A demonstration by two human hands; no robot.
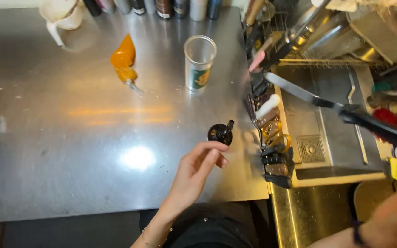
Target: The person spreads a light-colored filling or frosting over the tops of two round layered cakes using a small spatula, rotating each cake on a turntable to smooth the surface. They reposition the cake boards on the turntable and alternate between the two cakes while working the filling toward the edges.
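Observation:
My left hand (194, 172) reaches up over the steel counter (70, 160) with its fingers loosely curled and nothing in them. Its fingertips lie just below a small round black bottle with a spout (220, 132), close to it or just touching. My right hand (394, 218) is blurred at the bottom right corner, a dark band on its wrist. It appears to hold the black handle of a long thin-bladed knife (299, 93), which hangs in the air over the sink (331, 138). The grip itself lies at the frame's edge.
A clear plastic cup with a green label (200, 62) stands at the counter's back. An orange piping bag (124, 62) lies left of it. A row of tool handles (272, 133) lines the counter's right edge. Bottles (161, 7) and a dish rack (336, 36) stand behind.

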